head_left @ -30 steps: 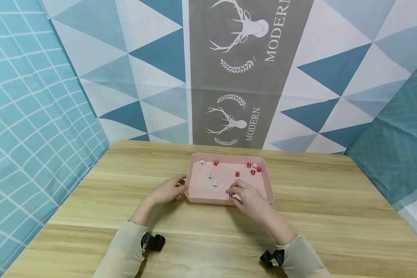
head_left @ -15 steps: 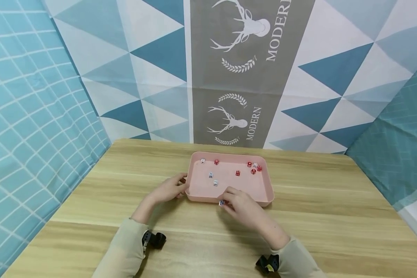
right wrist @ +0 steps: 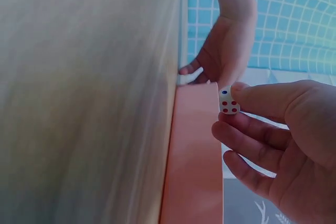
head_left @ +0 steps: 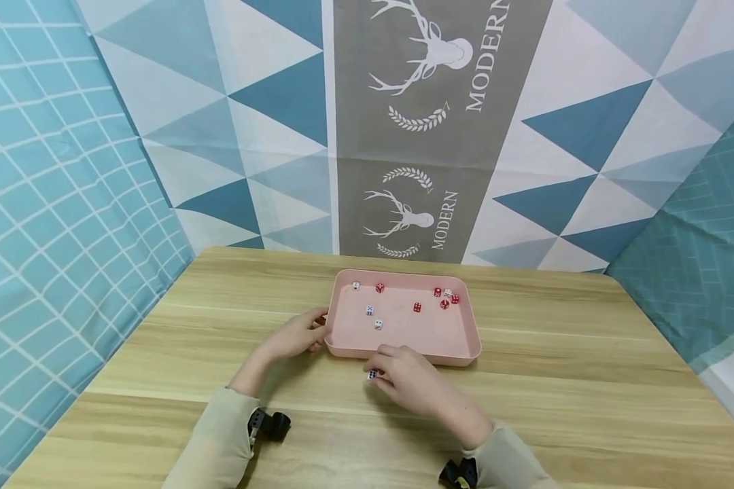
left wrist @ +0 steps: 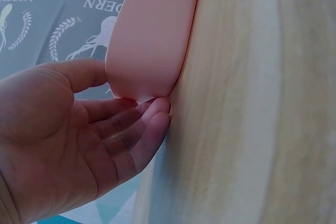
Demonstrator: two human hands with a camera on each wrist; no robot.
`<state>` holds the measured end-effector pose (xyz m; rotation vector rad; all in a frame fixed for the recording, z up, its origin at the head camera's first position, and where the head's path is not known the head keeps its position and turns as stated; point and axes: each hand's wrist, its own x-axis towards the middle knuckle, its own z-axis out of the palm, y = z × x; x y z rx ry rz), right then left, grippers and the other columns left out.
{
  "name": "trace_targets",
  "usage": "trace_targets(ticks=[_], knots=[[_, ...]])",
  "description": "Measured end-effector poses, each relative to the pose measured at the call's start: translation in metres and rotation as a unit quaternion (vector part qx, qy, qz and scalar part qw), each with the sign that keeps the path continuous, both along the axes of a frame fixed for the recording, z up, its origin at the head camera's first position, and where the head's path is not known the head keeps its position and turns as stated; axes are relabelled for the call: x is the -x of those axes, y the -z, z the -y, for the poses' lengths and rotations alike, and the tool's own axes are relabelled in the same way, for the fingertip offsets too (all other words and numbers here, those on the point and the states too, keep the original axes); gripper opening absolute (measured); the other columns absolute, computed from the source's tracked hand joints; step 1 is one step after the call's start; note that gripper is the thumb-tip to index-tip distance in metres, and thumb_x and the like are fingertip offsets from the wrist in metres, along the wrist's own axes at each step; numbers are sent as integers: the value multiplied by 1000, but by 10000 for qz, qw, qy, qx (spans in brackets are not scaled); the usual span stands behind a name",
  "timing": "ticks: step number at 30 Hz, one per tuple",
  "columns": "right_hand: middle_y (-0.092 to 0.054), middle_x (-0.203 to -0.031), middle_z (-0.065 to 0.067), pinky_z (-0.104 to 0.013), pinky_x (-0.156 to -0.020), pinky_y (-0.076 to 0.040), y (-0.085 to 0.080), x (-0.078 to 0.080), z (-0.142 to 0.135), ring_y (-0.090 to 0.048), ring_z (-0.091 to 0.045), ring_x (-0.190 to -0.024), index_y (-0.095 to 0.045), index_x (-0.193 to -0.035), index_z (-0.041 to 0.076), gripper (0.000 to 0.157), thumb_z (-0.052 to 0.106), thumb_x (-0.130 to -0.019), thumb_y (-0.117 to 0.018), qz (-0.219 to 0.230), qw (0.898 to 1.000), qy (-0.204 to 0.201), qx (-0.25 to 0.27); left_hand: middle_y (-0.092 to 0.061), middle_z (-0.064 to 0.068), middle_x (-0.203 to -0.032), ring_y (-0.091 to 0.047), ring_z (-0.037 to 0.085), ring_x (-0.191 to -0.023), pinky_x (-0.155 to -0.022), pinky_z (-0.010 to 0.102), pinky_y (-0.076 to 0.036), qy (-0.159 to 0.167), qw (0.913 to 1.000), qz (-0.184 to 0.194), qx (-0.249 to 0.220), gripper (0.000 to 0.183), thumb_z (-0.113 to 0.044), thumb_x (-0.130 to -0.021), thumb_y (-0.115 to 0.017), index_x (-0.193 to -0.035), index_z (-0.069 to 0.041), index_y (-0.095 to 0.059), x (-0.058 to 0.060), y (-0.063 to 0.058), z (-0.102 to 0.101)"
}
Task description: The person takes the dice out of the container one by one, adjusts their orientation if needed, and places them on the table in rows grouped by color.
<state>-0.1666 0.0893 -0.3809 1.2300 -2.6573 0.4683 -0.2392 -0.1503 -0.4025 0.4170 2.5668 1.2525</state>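
The surface (head_left: 318, 421) carries a pink tray (head_left: 428, 336), long axis running left to right. The left hand (head_left: 293, 335) grips the tray's near-left corner, thumb opposing fingers. The right hand (head_left: 408, 380) pinches a white die (head_left: 372, 375) between thumb and fingers. The die is above the surface, just outside the tray's near wall.

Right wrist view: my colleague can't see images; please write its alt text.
The right hand pinches a white die with red and blue pips near a pink tray on a wooden table; the left hand shows behind.
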Motion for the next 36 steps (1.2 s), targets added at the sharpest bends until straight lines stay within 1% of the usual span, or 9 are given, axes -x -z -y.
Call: trace_targets(ticks=[6,10,17,21,26,29,36], knots=[[-61,-93,8,-23,-78,-46,2,1,13,-56,-3,-81,-67,-95,18,12,23,-86,-62,436,9990,-16,-65,-53,18,-113,-53,16,-63,-58,28,-46,-9,10000,34,10,48,-17,-94,-47,-137,1,-35,0,-1,2],[-61,-92,8,-21,-77,-46,4,2,20,-57,-2,-83,-67,-94,18,11,22,-86,-62,542,9984,-72,-112,-54,18,-112,-53,16,-63,-57,28,-46,-8,10000,43,-18,48,-16,-94,-47,-136,1,-35,-1,-1,0],[-59,-86,11,-16,-73,-44,5,3,29,-54,2,-78,-67,-90,20,7,22,-85,-63,756,9961,-252,-385,-54,18,-112,-54,16,-63,-58,28,-47,-33,10000,-10,-1,46,-17,-93,-47,-135,1,-38,-1,-2,0],[-62,-86,13,-15,-73,-44,5,4,32,-56,3,-79,-68,-89,21,7,22,-84,-63,733,9951,-358,-553,-54,19,-112,-54,16,-63,-59,29,-47,-36,10000,-21,-5,45,-17,-93,-48,-134,0,-38,-1,-2,0],[-62,-84,16,-17,-70,-43,4,3,35,-55,5,-74,-67,-86,24,5,24,-82,-65,422,9942,-516,-842,-54,19,-112,-53,16,-63,-58,29,-46,-34,10000,-32,-58,46,-16,-93,-47,-135,2,-37,-1,-1,0],[-61,-82,16,-17,-70,-42,3,3,38,-53,6,-72,-67,-85,25,4,26,-81,-66,328,9929,-596,-971,-54,19,-112,-53,16,-62,-58,29,-46,-57,10000,-42,-40,47,-16,-93,-47,-135,2,-36,-1,-1,0],[-60,-83,17,-19,-73,-40,3,0,45,-53,3,-77,-67,-87,27,7,28,-81,-66,443,9891,-551,-1288,-54,19,-112,-52,17,-62,-57,27,-44,7,10000,-53,-36,45,-16,-94,-47,-134,2,-38,-1,-2,0]])
